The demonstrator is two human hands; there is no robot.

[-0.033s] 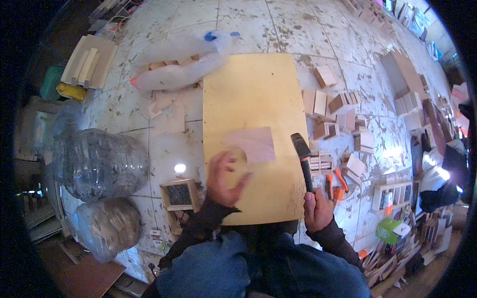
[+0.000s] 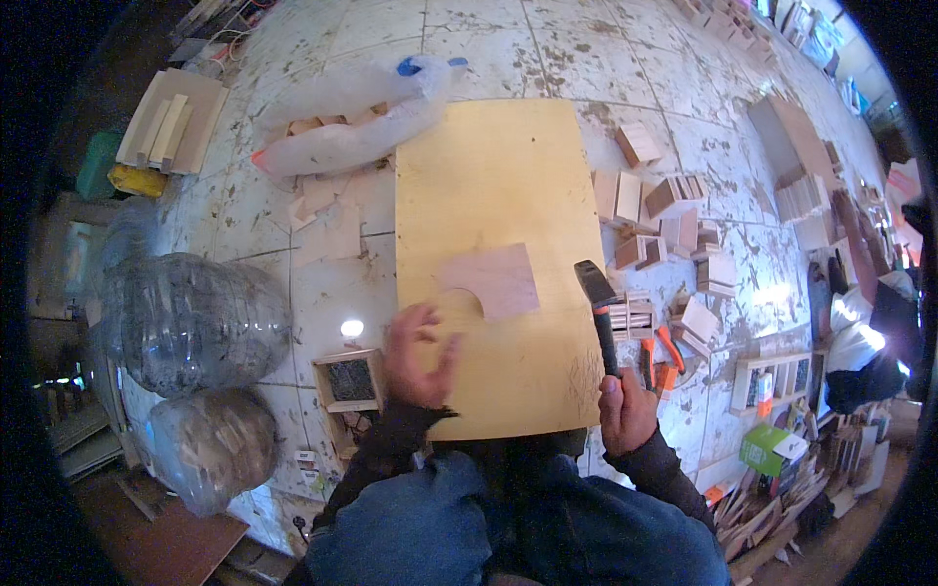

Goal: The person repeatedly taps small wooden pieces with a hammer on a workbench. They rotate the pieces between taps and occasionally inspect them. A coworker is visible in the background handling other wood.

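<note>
My right hand (image 2: 627, 410) is wrapped round the black handle of a hammer (image 2: 605, 332), its head raised near the right edge of the yellow board (image 2: 498, 176). My left hand (image 2: 420, 356), a little blurred, hovers over the board's left edge with fingers apart and nothing visible in it. Just beyond it, a thin pinkish wooden sheet (image 2: 503, 278) lies on the board. A curved notch cuts into the sheet's near left side. Neither hand touches the sheet.
Small wooden boxes (image 2: 625, 200) and orange-handled pliers (image 2: 648, 361) lie right of the board. On the left are an open box of dark nails (image 2: 350, 381) and large wrapped bundles (image 2: 195, 322). A plastic bag with wooden pieces (image 2: 362, 146) rests at the far left corner.
My left hand has drawn back leftward, away from the notched sheet, uncovering its curved edge. The hammer stays nearly where it was in my right hand.
</note>
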